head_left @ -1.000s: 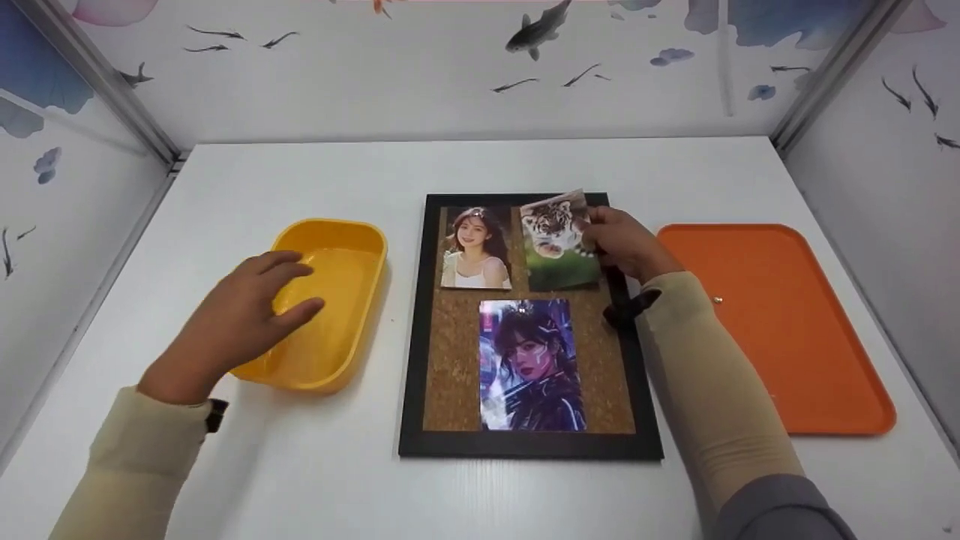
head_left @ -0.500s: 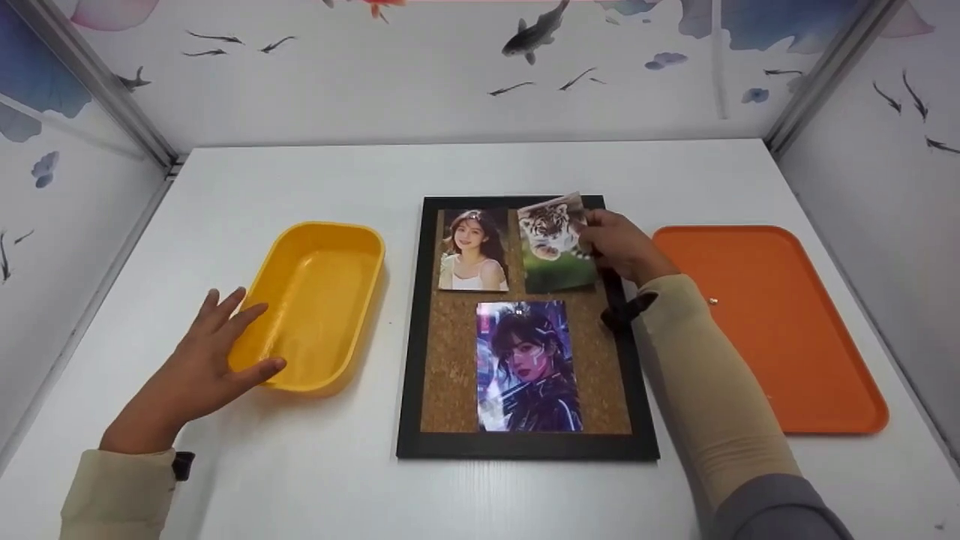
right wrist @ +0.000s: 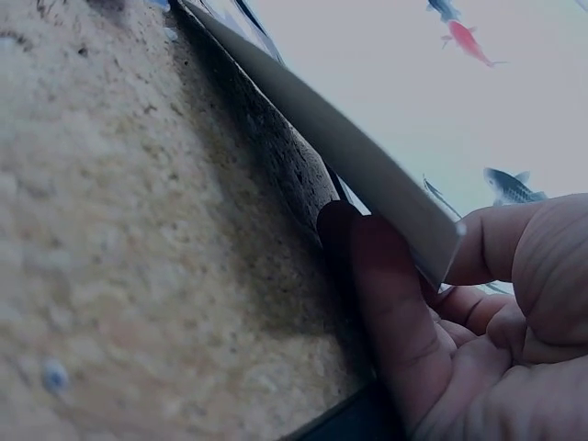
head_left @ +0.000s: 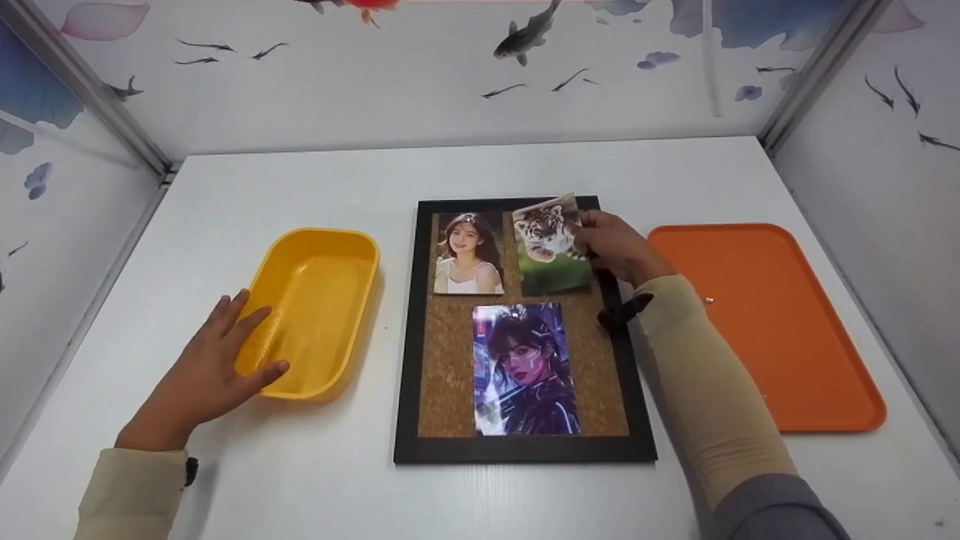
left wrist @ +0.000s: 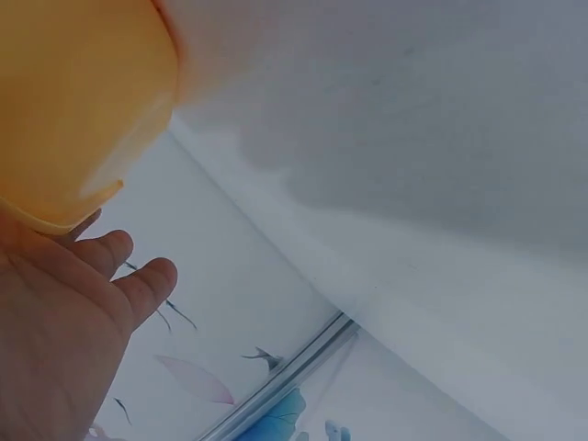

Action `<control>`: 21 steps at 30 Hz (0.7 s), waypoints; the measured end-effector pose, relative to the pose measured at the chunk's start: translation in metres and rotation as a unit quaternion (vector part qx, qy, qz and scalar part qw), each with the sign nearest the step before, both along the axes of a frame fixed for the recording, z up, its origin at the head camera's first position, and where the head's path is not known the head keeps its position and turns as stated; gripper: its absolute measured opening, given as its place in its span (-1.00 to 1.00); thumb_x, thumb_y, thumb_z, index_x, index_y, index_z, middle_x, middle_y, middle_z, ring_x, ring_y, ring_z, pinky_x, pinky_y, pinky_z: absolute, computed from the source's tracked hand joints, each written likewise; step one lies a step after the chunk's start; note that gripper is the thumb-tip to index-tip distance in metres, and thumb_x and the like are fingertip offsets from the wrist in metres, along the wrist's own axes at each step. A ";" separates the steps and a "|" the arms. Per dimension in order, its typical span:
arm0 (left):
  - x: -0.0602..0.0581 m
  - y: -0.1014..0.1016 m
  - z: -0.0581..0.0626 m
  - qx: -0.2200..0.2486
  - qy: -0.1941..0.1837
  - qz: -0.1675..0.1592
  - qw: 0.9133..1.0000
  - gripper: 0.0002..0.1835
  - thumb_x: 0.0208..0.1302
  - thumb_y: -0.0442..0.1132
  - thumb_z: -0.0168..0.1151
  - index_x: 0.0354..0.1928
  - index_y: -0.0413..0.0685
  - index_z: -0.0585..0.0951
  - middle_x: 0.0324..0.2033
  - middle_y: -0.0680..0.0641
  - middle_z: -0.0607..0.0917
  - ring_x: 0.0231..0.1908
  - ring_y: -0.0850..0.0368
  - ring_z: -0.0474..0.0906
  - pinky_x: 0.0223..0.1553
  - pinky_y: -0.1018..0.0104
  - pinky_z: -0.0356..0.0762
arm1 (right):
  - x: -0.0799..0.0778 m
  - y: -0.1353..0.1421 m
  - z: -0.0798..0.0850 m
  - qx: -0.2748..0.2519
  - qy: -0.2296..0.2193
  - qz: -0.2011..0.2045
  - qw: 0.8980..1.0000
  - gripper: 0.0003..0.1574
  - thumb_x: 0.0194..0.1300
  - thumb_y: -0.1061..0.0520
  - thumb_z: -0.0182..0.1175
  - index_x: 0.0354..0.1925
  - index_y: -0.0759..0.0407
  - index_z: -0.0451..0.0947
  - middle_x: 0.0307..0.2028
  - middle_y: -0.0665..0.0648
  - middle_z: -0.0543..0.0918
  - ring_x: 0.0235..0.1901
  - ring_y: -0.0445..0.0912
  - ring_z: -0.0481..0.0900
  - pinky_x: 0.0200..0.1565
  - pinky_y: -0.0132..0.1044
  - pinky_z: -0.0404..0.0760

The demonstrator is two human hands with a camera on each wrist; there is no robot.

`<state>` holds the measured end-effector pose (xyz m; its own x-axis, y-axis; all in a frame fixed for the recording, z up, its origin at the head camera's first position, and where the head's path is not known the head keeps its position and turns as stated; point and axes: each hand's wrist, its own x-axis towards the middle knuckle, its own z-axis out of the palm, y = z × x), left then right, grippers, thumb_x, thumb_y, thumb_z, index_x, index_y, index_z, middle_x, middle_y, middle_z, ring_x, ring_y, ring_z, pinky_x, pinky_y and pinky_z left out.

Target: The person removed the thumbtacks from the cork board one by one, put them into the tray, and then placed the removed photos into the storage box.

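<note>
My right hand (head_left: 619,244) pinches the right edge of a tiger photo (head_left: 551,262) at the upper right of a black-framed corkboard (head_left: 448,360). In the right wrist view, the photo (right wrist: 354,161) is edge-on between thumb and fingers, standing off the cork (right wrist: 138,248). A portrait photo of a dark-haired person (head_left: 469,266) lies on the board's upper left. Below it, a purple cyberpunk-style picture (head_left: 525,375) has a shiny pin near its top edge. My left hand (head_left: 206,367), fingers spread, is at the near left side of a yellow plastic bin (head_left: 369,307).
An orange tray (head_left: 787,330) sits right of the board, partly behind my right sleeve, with a small shiny pin (head_left: 709,301) on it. White panels printed with fish enclose the white table (head_left: 300,187) at the back and sides.
My left hand has drawn back from over the yellow bin to its left side, its fingers spreading. The right hand keeps the tiger photo in nearly the same place. The head view has shifted slightly.
</note>
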<state>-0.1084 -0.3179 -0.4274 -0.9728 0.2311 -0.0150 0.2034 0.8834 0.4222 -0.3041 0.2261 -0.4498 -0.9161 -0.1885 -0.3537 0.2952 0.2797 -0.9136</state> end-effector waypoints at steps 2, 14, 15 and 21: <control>0.001 -0.001 -0.002 0.010 0.000 0.001 1.000 -0.09 0.26 0.24 0.28 0.49 -0.11 0.24 0.55 -0.18 -0.07 0.48 -0.33 -0.14 0.23 -0.46 0.13 | 0.000 0.000 0.000 0.002 0.004 0.004 1.000 -0.81 0.50 0.09 0.04 -0.09 0.20 0.31 -0.27 0.13 0.37 -0.37 -0.05 0.37 -0.35 -0.22 0.42; 0.006 0.007 -0.008 0.009 -0.003 0.021 1.000 -0.14 0.36 0.23 0.15 0.49 -0.20 0.23 0.57 -0.14 -0.16 0.39 -0.47 0.06 0.22 -0.43 0.17 | 0.000 -0.002 0.001 0.003 -0.007 -0.014 1.000 -0.78 0.50 0.09 0.05 -0.01 0.19 0.36 -0.29 0.11 0.39 -0.36 -0.06 0.40 -0.35 -0.23 0.47; 0.007 0.009 -0.008 0.006 -0.002 0.023 1.000 -0.14 0.37 0.24 0.14 0.49 -0.20 0.23 0.57 -0.15 -0.16 0.39 -0.47 0.06 0.23 -0.43 0.17 | 0.000 -0.002 0.001 0.002 -0.007 -0.016 1.000 -0.79 0.50 0.10 0.04 -0.02 0.19 0.36 -0.28 0.11 0.39 -0.36 -0.07 0.40 -0.35 -0.23 0.47; 0.010 0.015 -0.009 -0.007 0.014 0.029 0.999 -0.13 0.37 0.26 0.11 0.48 -0.22 0.25 0.56 -0.20 -0.14 0.42 -0.44 0.02 0.22 -0.43 0.17 | 0.000 -0.003 0.000 -0.007 -0.002 -0.013 1.000 -0.78 0.48 0.13 0.04 0.02 0.20 0.37 -0.21 0.14 0.43 -0.33 -0.06 0.44 -0.33 -0.23 0.50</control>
